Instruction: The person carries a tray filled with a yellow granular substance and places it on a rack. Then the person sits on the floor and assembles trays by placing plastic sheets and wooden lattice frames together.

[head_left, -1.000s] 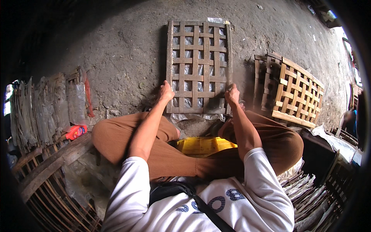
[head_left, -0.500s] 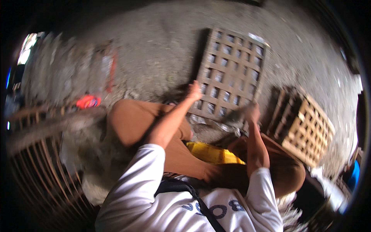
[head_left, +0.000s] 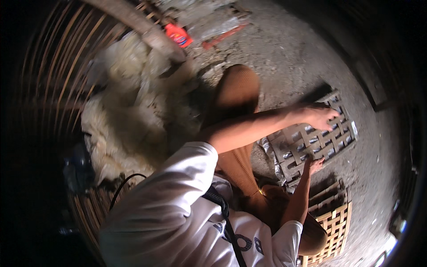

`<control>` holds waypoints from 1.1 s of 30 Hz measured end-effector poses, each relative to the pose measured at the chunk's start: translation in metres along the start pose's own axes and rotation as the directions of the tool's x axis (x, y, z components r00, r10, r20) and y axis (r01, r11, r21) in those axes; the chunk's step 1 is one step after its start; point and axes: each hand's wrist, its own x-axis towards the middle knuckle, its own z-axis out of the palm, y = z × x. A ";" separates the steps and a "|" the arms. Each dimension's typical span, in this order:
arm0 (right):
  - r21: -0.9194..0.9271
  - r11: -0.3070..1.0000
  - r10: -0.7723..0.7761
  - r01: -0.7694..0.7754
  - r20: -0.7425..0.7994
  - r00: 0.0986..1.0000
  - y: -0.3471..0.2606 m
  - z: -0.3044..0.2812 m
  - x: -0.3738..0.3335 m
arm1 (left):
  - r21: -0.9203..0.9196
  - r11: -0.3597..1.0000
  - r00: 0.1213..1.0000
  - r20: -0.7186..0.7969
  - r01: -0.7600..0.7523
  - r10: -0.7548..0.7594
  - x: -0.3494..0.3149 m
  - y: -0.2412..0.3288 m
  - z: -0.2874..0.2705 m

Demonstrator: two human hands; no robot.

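A woven lattice panel [head_left: 291, 167] of flat wood-like strips lies on the ground before my knees. My left hand [head_left: 321, 116] is over its far part, palm down, with the fingers apart and slightly bent. Whether the fingertips touch the strips I cannot tell. At the panel's right edge is my right hand [head_left: 316, 165], its fingers drawn together. What they hold, if anything, is too small to make out. Crumpled clear plastic [head_left: 276, 167] shows along the panel's near edge.
More woven lattice panels [head_left: 340, 224] stand beside my right knee. On the left, crumpled plastic sheeting [head_left: 118, 129] lies by a slatted frame [head_left: 66, 49] and a thick wooden pole [head_left: 133, 20]. A red packet [head_left: 179, 35] is near the pole's end.
The view has swung left, so the panel now appears farther right and turned. My left hand has moved from the panel's left edge to over its strips; the right stays by the right edge.
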 end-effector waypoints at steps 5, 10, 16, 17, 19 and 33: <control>-0.001 0.994 -0.106 0.106 0.049 0.993 -0.003 0.004 0.000 | -0.063 0.978 0.941 -0.289 -0.201 0.175 -0.161 0.070 -0.122; -0.078 0.970 -0.210 0.231 0.213 0.954 0.023 0.020 -0.013 | 0.541 0.587 0.712 -0.696 0.603 -0.090 -0.396 -0.033 -0.187; -0.337 0.849 -0.329 0.407 0.267 0.906 0.041 0.032 -0.004 | 0.155 -0.050 0.102 -0.824 0.987 -0.557 -0.569 -0.038 -0.137; -0.175 0.936 -0.279 0.305 0.160 0.947 0.029 0.027 -0.018 | 0.147 -0.130 0.059 -0.853 0.981 -0.519 -0.581 -0.030 -0.125; -0.056 0.985 -0.146 0.164 0.238 0.960 0.014 0.021 -0.023 | 0.136 -0.244 0.012 -0.892 0.960 -0.452 -0.618 -0.038 -0.114; 0.123 0.982 -0.163 0.144 0.157 0.974 0.044 0.001 -0.004 | 0.055 -0.247 0.080 -0.992 0.968 0.094 -0.740 0.040 -0.383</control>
